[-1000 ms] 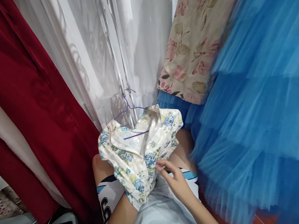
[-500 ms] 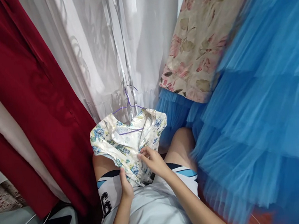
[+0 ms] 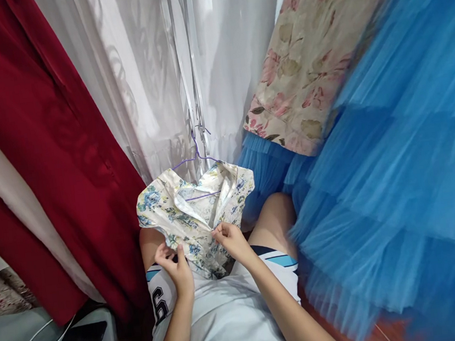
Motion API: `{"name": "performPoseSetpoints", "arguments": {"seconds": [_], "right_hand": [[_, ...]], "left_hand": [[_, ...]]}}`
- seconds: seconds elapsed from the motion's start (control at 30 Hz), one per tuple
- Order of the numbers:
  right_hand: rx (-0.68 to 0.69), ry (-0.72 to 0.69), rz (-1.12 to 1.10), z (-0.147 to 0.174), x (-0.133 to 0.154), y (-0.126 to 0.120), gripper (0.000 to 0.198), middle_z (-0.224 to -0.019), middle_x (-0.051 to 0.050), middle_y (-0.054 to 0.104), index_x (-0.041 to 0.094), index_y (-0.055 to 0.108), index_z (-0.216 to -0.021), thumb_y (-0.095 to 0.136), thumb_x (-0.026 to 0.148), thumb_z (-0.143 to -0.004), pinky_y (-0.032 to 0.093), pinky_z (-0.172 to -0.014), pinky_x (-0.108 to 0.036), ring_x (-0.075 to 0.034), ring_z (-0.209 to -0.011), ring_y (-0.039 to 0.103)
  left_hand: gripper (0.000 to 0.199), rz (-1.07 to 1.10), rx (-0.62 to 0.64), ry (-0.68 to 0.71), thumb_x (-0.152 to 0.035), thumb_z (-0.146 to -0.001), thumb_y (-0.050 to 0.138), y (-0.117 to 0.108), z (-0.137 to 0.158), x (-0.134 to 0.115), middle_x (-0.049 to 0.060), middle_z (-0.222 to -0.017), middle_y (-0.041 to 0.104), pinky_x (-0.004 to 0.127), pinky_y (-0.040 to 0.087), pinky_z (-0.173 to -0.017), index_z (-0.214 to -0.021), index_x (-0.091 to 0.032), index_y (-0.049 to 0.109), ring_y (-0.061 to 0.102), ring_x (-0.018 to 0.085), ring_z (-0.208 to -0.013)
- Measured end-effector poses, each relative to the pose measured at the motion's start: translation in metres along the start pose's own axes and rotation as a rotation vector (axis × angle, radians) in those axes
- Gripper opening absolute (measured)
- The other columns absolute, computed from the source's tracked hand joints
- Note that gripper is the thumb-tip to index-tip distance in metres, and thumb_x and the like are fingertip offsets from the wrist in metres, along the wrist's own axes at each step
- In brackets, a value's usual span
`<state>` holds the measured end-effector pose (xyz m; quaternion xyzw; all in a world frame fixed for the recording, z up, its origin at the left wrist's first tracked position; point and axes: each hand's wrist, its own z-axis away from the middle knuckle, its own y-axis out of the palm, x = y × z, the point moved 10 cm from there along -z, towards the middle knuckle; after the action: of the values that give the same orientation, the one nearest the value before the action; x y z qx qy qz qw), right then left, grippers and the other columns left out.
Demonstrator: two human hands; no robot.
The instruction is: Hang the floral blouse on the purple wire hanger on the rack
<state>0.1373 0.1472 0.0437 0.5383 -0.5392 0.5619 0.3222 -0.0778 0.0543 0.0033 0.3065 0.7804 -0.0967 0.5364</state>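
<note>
A white dress with blue and yellow flowers (image 3: 189, 233) hangs on a thin purple wire hanger (image 3: 197, 153) and falls over my lap. Its V-shaped opening gapes, showing the pale lining and the hanger's lower bar. My right hand (image 3: 232, 241) pinches the dress at the bottom of that opening; whether a zipper pull is between the fingertips is too small to tell. Beside the left edge of the dress is my left hand (image 3: 176, 265), thumb raised and fingers loosely bent apart from it.
White curtains (image 3: 146, 81) with silvery ribbons hang straight ahead. Red cloth (image 3: 66, 173) drapes on the left, a pink-flowered garment (image 3: 298, 73) and blue tiered tulle (image 3: 381, 174) on the right. A grey container (image 3: 109, 340) at lower left holds a dark flat object and white cable.
My left hand has moved up and left along the dress, its fingers coming into sight. The V opening looks a little wider and straighter, with my right hand still pinching at its base.
</note>
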Motion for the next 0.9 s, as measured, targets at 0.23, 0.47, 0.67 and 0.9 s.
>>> {"name": "performPoseSetpoints", "arguments": {"seconds": [0.23,0.47,0.67,0.9], "right_hand": [[0.021,0.058,-0.162,0.006,0.003,0.014,0.013,-0.055,-0.003,0.065,0.017,0.060,-0.069,0.062,0.026,-0.077,0.043,-0.055,-0.025,-0.015,-0.051,0.059],[0.106,0.055,-0.360,-0.001,0.028,0.015,0.022,-0.049,-0.003,0.062,0.015,0.062,-0.057,0.066,0.027,-0.074,0.029,-0.043,-0.022,-0.008,-0.039,0.041],[-0.109,-0.031,-0.602,-0.044,0.085,-0.025,0.025,-0.044,0.002,0.052,0.014,0.060,-0.054,0.070,0.031,-0.070,0.009,-0.041,-0.025,-0.004,-0.037,0.020],[-0.200,-0.132,-0.722,-0.080,0.156,-0.032,0.024,-0.041,0.006,0.041,0.016,0.055,-0.053,0.067,0.027,-0.069,0.012,-0.040,-0.025,-0.004,-0.038,0.019]], "left_hand": [[0.033,-0.021,0.531,0.131,-0.026,-0.086,0.058,0.072,0.032,-0.031,0.011,-0.111,0.060,0.033,0.047,-0.088,-0.117,-0.019,0.052,0.060,0.020,-0.098],[0.008,-0.102,0.713,0.180,-0.017,-0.085,0.049,0.102,0.037,-0.024,0.005,-0.083,0.062,0.028,0.045,-0.075,-0.089,-0.018,0.056,0.059,0.018,-0.080],[0.020,-0.095,0.848,0.157,-0.032,-0.089,0.051,0.117,0.045,-0.016,0.000,-0.071,0.053,0.025,0.042,-0.069,-0.075,-0.019,0.050,0.053,0.015,-0.069],[0.031,-0.037,0.967,0.056,-0.044,-0.088,0.054,0.129,0.047,0.003,-0.001,-0.067,0.052,0.024,0.042,-0.067,-0.072,-0.018,0.050,0.051,0.014,-0.067]]}}
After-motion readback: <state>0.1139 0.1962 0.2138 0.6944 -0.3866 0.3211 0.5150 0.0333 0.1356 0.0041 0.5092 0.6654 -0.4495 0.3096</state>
